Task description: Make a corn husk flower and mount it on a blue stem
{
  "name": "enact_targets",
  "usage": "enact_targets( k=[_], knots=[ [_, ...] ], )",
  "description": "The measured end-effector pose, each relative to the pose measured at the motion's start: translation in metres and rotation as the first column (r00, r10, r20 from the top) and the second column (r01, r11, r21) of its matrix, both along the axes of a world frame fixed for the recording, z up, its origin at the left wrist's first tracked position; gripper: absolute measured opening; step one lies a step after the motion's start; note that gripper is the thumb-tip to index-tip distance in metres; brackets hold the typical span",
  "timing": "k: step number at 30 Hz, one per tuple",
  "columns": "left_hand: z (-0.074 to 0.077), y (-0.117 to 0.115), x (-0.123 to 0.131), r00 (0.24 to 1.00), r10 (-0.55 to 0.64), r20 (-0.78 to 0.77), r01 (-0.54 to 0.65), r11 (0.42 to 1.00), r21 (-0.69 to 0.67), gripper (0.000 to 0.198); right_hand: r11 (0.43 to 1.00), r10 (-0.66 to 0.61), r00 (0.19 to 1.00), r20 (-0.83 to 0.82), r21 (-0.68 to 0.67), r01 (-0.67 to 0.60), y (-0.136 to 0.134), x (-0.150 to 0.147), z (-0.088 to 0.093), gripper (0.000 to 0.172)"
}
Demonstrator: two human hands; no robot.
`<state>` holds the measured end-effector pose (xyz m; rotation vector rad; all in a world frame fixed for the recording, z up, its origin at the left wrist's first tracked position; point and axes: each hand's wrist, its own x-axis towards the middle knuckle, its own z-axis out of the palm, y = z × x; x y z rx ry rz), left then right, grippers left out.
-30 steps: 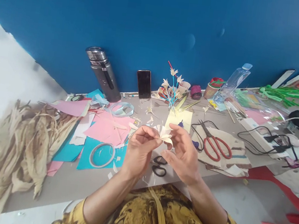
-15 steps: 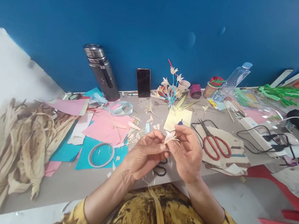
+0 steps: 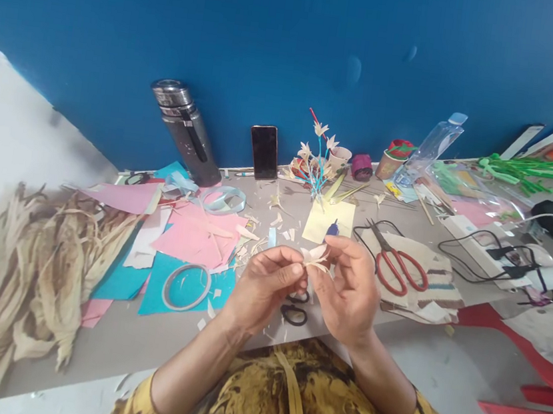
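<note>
A small cream flower (image 3: 315, 255), apparently made of dried husk, is held up in front of my body. My left hand (image 3: 266, 290) pinches its base between thumb and index finger. From the other side my right hand (image 3: 346, 293) has its thumb and fingertips at the petals, its fingers curled. Beneath the hands lie dark-handled scissors (image 3: 294, 314), partly covered by my left hand. Just beyond them a small dark blue bottle (image 3: 333, 227) rests on a yellow paper sheet (image 3: 317, 222). Similar flowers on blue stems (image 3: 318, 165) stand at the back.
Red-handled scissors (image 3: 402, 269) lie on a folded cloth (image 3: 440, 291) to the right, near a power strip (image 3: 477, 255). On the left are dried husks (image 3: 46, 273), coloured paper (image 3: 197, 234) and a tape roll (image 3: 166, 284). A flask (image 3: 189, 136) and phone (image 3: 263, 153) stand behind.
My hands have shifted slightly around the flower, and my right fingers have dropped a little, showing more of the blue bottle. The flower has barely moved and stays between both hands.
</note>
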<state>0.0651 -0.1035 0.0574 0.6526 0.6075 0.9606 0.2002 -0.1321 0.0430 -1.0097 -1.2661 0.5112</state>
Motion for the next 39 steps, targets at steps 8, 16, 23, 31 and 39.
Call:
enact_targets(
  k=[8, 16, 23, 31, 39],
  knots=[
    [0.005, 0.003, -0.004, 0.979, -0.192, 0.073, 0.201, 0.968, -0.149, 0.020, 0.993, 0.114, 0.992, 0.057, -0.001, -0.114, -0.001, 0.004, 0.001, 0.036],
    [-0.002, 0.007, -0.001, 0.998, 0.025, 0.064, -0.027, 0.999, 0.024, 0.024, 0.978, 0.183, 0.983, -0.018, -0.099, -0.184, 0.004, 0.009, -0.002, 0.046],
    [-0.011, 0.012, -0.002, 0.991, 0.000, 0.136, -0.012, 0.996, 0.089, 0.028, 0.970, 0.189, 0.978, -0.089, -0.139, -0.200, 0.008, 0.005, -0.003, 0.031],
    [-0.016, 0.024, -0.004, 0.977, 0.209, 0.034, -0.211, 0.974, 0.083, 0.025, 0.990, 0.066, 0.997, 0.036, -0.124, -0.061, 0.020, -0.003, -0.011, 0.023],
    [-0.006, 0.025, -0.006, 0.966, 0.169, 0.198, -0.173, 0.985, 0.007, 0.028, 0.979, 0.110, 0.992, 0.062, -0.177, -0.098, 0.032, -0.008, -0.006, 0.023]
  ],
)
